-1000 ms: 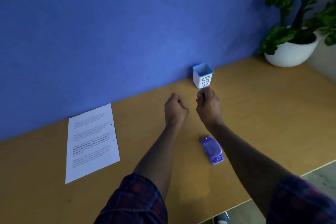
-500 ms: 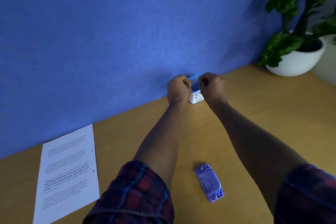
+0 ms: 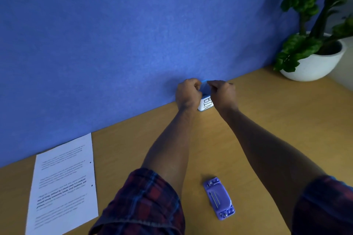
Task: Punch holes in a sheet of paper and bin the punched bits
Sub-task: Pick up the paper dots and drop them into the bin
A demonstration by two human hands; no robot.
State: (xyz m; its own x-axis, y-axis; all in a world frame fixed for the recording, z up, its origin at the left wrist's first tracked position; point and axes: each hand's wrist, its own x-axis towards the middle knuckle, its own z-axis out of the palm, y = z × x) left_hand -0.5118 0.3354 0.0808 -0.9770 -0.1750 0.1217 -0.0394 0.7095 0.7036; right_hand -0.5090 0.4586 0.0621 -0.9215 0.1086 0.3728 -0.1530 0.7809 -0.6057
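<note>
A small white bin (image 3: 206, 104) with a blue rim and the word BIN on its side stands against the blue wall. My left hand (image 3: 188, 95) and my right hand (image 3: 223, 93) are both closed into pinches at its rim, one on each side, hiding most of the opening. I cannot see anything between the fingers. The purple hole punch (image 3: 219, 197) lies on the wooden table (image 3: 267, 120) near me, between my forearms. The printed sheet of paper (image 3: 64, 187) lies flat at the left, with two punched holes along its right edge.
A green plant in a white pot (image 3: 313, 66) stands at the back right corner of the table. The blue wall (image 3: 133, 34) runs directly behind the bin. My plaid sleeves fill the lower edge of the view.
Both closed hands have moved away from me, from the middle of the table up to the bin's rim. The punch and paper lie where they were; my view has shifted forward.
</note>
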